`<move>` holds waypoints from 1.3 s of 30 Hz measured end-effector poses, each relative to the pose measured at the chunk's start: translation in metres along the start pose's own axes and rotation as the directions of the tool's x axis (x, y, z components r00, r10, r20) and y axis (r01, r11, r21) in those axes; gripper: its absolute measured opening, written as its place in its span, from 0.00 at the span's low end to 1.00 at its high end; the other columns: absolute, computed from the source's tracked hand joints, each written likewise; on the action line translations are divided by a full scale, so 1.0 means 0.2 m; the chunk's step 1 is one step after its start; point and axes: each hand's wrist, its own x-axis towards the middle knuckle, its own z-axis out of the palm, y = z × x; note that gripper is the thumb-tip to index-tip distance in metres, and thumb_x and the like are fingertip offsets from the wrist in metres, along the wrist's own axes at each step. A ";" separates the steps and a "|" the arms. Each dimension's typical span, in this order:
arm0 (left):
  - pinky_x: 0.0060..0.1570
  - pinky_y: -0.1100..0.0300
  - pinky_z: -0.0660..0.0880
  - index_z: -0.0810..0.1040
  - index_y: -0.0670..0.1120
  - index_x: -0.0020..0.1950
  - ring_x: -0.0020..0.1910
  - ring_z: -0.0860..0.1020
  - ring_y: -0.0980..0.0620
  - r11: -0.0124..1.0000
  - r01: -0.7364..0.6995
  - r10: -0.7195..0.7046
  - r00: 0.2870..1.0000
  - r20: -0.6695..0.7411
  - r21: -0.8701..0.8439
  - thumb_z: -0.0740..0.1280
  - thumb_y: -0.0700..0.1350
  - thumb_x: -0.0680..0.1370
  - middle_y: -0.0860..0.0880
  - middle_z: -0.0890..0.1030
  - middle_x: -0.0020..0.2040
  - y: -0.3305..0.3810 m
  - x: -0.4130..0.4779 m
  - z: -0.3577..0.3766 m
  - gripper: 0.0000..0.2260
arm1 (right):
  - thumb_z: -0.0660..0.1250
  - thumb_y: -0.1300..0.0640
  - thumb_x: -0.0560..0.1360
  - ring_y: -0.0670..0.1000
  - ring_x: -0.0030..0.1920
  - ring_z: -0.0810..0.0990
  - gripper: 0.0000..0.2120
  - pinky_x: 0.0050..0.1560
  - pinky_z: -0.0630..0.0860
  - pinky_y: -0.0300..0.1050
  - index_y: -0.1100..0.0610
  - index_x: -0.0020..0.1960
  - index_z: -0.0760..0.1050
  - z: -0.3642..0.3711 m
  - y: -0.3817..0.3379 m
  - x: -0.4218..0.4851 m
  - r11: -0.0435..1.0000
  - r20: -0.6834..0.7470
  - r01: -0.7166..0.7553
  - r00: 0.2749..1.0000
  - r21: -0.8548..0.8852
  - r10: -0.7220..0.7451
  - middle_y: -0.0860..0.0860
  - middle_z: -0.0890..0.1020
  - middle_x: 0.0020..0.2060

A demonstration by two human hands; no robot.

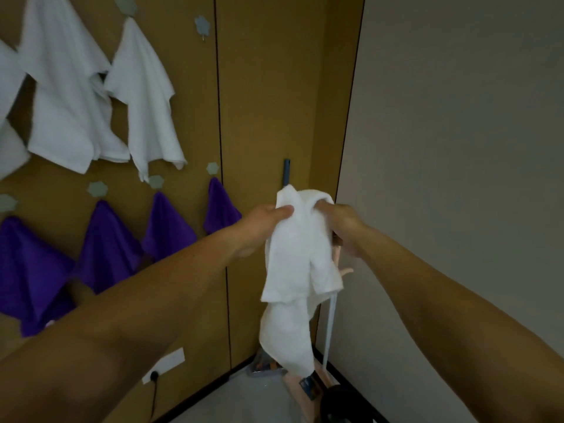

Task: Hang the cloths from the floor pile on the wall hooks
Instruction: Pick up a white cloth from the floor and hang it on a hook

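White cloth [290, 270] is hanging between both hands in front of a room corner.

A brown panelled wall [268, 102] is filling the left and middle of the view, meeting a plain grey wall [457, 178] at that corner on the right. At the top left, hanging white cloths [61, 102] are draping in an upper row, their edges overlapping one another. Beneath them, purple cloths [106, 248] are hanging in a lower row, four in view, each drooping to a point from its own hook.

The white cloth is sitting in mid-air, right of the purple row and lower than the white row. Its bunched top is lying between the two hands, and its loose length is trailing below them toward the floor [244, 401]. The left hand [262, 224] is gripping the top from the left side, thumb pressing across the fabric. The right hand [348, 230] is gripping it from the right, fingers curling into the folds. Both arms are reaching forward, the hands lying close together with only the cloth between them.

A white socket plate [164, 364] is sitting low on the panelled wall. A blue-grey pole [287, 175] is showing just above the held cloth. One hexagonal hook [202, 25] is showing on its own, right of the white row.
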 end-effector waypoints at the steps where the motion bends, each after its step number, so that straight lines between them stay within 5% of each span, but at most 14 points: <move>1: 0.55 0.52 0.77 0.74 0.43 0.66 0.54 0.81 0.47 0.996 0.045 -0.040 0.997 0.064 -0.080 0.61 0.52 0.80 0.45 0.82 0.56 0.01 -0.01 0.00 0.19 | 0.64 0.39 0.76 0.57 0.51 0.82 0.24 0.48 0.80 0.52 0.56 0.62 0.75 -0.01 -0.01 -0.01 0.997 0.089 -0.009 0.996 0.079 0.002 0.55 0.83 0.53; 5: 0.63 0.49 0.72 0.73 0.44 0.69 0.64 0.75 0.43 0.954 0.217 -0.134 0.926 0.352 -0.206 0.56 0.61 0.77 0.42 0.76 0.66 0.04 -0.03 -0.05 0.28 | 0.76 0.41 0.65 0.54 0.52 0.84 0.30 0.50 0.81 0.50 0.54 0.62 0.76 0.00 0.04 -0.04 0.993 0.432 0.107 0.898 -0.042 -0.078 0.53 0.85 0.52; 8: 0.61 0.48 0.73 0.73 0.41 0.69 0.66 0.73 0.42 0.936 0.246 -0.137 0.914 0.381 -0.253 0.59 0.59 0.73 0.44 0.75 0.67 0.02 -0.04 -0.11 0.31 | 0.78 0.60 0.66 0.57 0.49 0.84 0.22 0.51 0.81 0.54 0.57 0.59 0.77 0.05 0.08 -0.02 0.975 0.266 0.201 0.949 -0.096 -0.170 0.57 0.85 0.50; 11: 0.49 0.52 0.78 0.79 0.39 0.60 0.58 0.80 0.41 0.972 0.098 -0.080 0.993 0.092 -0.214 0.61 0.51 0.73 0.41 0.81 0.59 -0.03 -0.03 -0.18 0.22 | 0.71 0.68 0.66 0.56 0.45 0.84 0.15 0.44 0.83 0.50 0.56 0.51 0.79 0.06 0.08 -0.01 0.977 0.047 0.211 0.976 0.023 -0.212 0.58 0.84 0.49; 13: 0.47 0.54 0.77 0.77 0.43 0.61 0.58 0.79 0.43 0.998 0.020 -0.008 0.983 -0.184 0.060 0.68 0.47 0.72 0.46 0.81 0.58 -0.07 -0.04 -0.24 0.19 | 0.69 0.68 0.66 0.56 0.46 0.84 0.16 0.44 0.83 0.51 0.56 0.52 0.79 0.05 0.05 -0.01 0.975 0.041 0.209 0.976 0.079 -0.212 0.57 0.84 0.49; 14: 0.50 0.55 0.75 0.72 0.47 0.67 0.61 0.76 0.46 0.981 0.048 -0.006 0.976 -0.219 0.185 0.73 0.46 0.70 0.50 0.77 0.62 -0.10 -0.04 -0.27 0.26 | 0.68 0.68 0.66 0.58 0.48 0.84 0.18 0.47 0.82 0.54 0.57 0.55 0.79 0.05 0.03 -0.02 0.971 0.082 0.203 0.973 0.125 -0.214 0.58 0.84 0.50; 16: 0.56 0.56 0.73 0.66 0.53 0.72 0.65 0.72 0.50 0.959 0.126 -0.120 0.992 -0.041 0.253 0.79 0.49 0.65 0.57 0.75 0.63 -0.13 -0.06 -0.29 0.39 | 0.66 0.70 0.68 0.60 0.51 0.83 0.21 0.48 0.81 0.56 0.60 0.59 0.78 0.05 0.01 -0.02 0.952 0.190 0.178 0.955 0.249 -0.228 0.59 0.83 0.52; 18: 0.58 0.53 0.75 0.73 0.53 0.67 0.62 0.77 0.51 0.964 0.166 -0.203 0.964 0.173 0.207 0.81 0.52 0.62 0.56 0.81 0.60 -0.16 -0.08 -0.27 0.35 | 0.65 0.72 0.69 0.61 0.53 0.83 0.20 0.48 0.81 0.55 0.62 0.60 0.77 0.08 -0.01 -0.03 0.940 0.239 0.175 0.939 0.294 -0.249 0.61 0.83 0.52; 22: 0.59 0.49 0.76 0.78 0.47 0.61 0.56 0.81 0.48 0.998 0.039 -0.043 0.995 0.090 0.043 0.78 0.49 0.67 0.48 0.83 0.56 -0.13 -0.09 -0.20 0.24 | 0.69 0.64 0.74 0.49 0.46 0.82 0.06 0.48 0.81 0.53 0.58 0.51 0.78 0.11 0.02 -0.03 0.934 0.095 0.355 0.932 -0.047 -0.350 0.53 0.82 0.45; 25: 0.60 0.44 0.75 0.77 0.45 0.63 0.57 0.81 0.45 0.998 -0.005 0.007 0.999 0.043 -0.063 0.78 0.48 0.67 0.46 0.83 0.57 -0.08 -0.10 -0.20 0.26 | 0.76 0.52 0.69 0.46 0.43 0.84 0.20 0.35 0.79 0.39 0.50 0.59 0.76 0.08 0.05 -0.02 0.972 0.058 0.235 0.970 0.009 -0.235 0.46 0.83 0.49; 27: 0.61 0.43 0.74 0.75 0.45 0.65 0.58 0.80 0.43 0.994 0.020 -0.009 0.995 0.100 -0.110 0.78 0.47 0.68 0.44 0.81 0.59 -0.06 -0.10 -0.21 0.28 | 0.74 0.49 0.71 0.49 0.45 0.85 0.20 0.36 0.80 0.41 0.52 0.61 0.76 0.09 0.07 -0.02 0.986 0.112 0.162 0.980 0.046 -0.167 0.48 0.84 0.51; 30: 0.63 0.44 0.72 0.74 0.45 0.67 0.59 0.79 0.43 0.983 0.110 -0.085 0.982 0.167 -0.147 0.75 0.47 0.70 0.44 0.81 0.60 -0.04 -0.10 -0.22 0.27 | 0.67 0.50 0.77 0.51 0.44 0.81 0.09 0.36 0.75 0.41 0.57 0.47 0.77 0.12 0.07 -0.01 0.957 -0.048 0.238 0.967 -0.163 -0.249 0.51 0.81 0.44; 32: 0.65 0.44 0.70 0.73 0.44 0.67 0.61 0.78 0.43 0.964 0.193 -0.155 0.967 0.200 -0.183 0.74 0.48 0.69 0.43 0.80 0.61 -0.05 -0.11 -0.24 0.28 | 0.62 0.51 0.79 0.52 0.41 0.77 0.13 0.35 0.70 0.42 0.56 0.39 0.73 0.11 0.07 0.00 0.932 -0.138 0.256 0.945 -0.255 -0.298 0.51 0.78 0.38; 39: 0.65 0.44 0.71 0.72 0.42 0.68 0.60 0.79 0.43 0.949 0.312 -0.298 0.929 0.219 -0.031 0.76 0.42 0.68 0.43 0.80 0.61 -0.12 -0.15 -0.28 0.29 | 0.54 0.47 0.82 0.59 0.49 0.79 0.19 0.54 0.76 0.51 0.59 0.55 0.78 -0.02 0.08 -0.02 0.937 -0.323 0.173 0.906 -0.304 -0.272 0.58 0.82 0.49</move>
